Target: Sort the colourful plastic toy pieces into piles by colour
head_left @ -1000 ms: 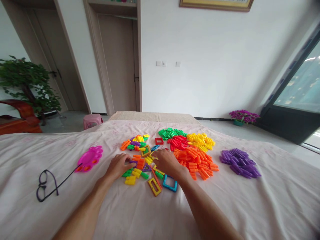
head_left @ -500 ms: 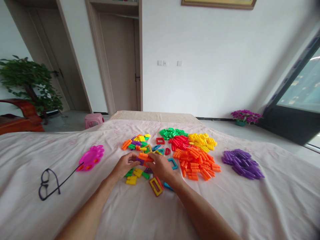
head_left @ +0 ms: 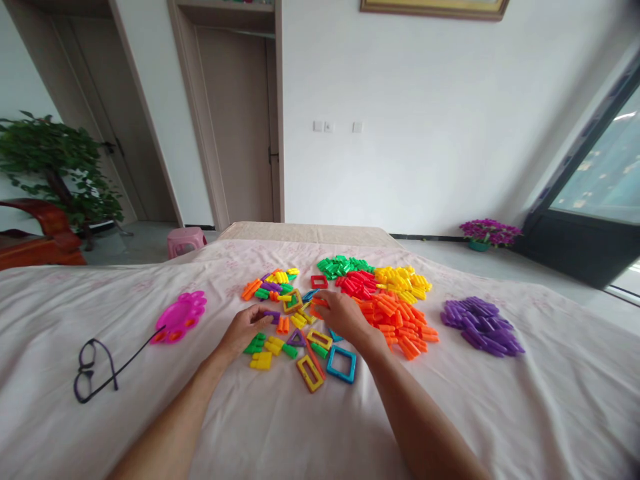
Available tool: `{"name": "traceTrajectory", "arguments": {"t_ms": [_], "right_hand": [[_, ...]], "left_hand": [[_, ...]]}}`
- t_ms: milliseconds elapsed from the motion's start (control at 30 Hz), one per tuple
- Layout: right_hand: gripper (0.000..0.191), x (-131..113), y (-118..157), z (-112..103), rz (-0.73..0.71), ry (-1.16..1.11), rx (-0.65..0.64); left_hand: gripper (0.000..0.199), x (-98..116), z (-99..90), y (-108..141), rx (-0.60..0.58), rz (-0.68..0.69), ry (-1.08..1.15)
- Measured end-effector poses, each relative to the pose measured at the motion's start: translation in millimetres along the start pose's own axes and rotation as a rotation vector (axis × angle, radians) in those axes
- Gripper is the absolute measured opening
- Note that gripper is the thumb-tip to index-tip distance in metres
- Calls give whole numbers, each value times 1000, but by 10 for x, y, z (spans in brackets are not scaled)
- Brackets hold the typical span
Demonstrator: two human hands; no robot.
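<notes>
My left hand (head_left: 244,331) is pinched on a purple plastic building block (head_left: 273,318). Right beside that block is an orange one (head_left: 283,325). Over the middle of the bed my right hand (head_left: 345,317) is closed on an orange building block (head_left: 316,307), which shows at its fingertips. Below the hands lie yellow blocks (head_left: 261,361), green blocks and magnetic frame tiles: a blue square (head_left: 342,364), a yellow rectangle (head_left: 310,373) and a purple triangle (head_left: 297,338). A mixed heap of blocks (head_left: 273,287) sits beyond my left hand.
Sorted heaps of orange (head_left: 400,323), red (head_left: 356,283), green (head_left: 345,267), yellow (head_left: 404,283) and purple blocks (head_left: 483,327) spread to the right. On the left, glasses (head_left: 87,373) rest with one temple tip on a pink palette-shaped tray (head_left: 183,317). A pale cloth (head_left: 240,427) lies underneath.
My hands were together around orange and purple blocks. Now they are apart: the right has moved right and away with an orange block, uncovering the blue square tile and other tiles.
</notes>
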State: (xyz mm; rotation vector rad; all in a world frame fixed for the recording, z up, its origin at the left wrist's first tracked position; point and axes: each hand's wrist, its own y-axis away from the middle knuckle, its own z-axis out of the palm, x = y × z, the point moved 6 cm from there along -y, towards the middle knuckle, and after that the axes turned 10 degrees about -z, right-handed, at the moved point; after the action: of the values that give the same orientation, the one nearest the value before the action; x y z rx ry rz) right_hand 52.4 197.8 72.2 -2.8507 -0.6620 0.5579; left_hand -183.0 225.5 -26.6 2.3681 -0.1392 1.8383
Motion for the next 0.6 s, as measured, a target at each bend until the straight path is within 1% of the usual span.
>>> {"name": "traceTrajectory", "arguments": {"t_ms": [67, 167, 267, 333, 400, 467, 600], "right_hand": [[34, 124, 20, -193, 33, 19, 55], [32, 398, 95, -479, 113, 62, 131], [34, 750, 225, -726, 260, 130, 180], [36, 978, 326, -841, 359, 169, 188], [38, 1179, 423, -905, 441, 194, 174], [39, 1342, 505, -926, 499, 208, 147], [41, 1536, 613, -919, 547, 215, 103]], "left_hand": [[40, -3, 7, -1, 6, 7, -31], [39, 4, -4, 7, 35, 27, -112], [38, 17, -39, 12, 79, 56, -145], [39, 19, -56, 12, 95, 67, -148], [39, 13, -65, 8, 101, 67, -159], [40, 2, -72, 3, 109, 62, -168], [43, -16, -78, -4, 118, 60, -132]]}}
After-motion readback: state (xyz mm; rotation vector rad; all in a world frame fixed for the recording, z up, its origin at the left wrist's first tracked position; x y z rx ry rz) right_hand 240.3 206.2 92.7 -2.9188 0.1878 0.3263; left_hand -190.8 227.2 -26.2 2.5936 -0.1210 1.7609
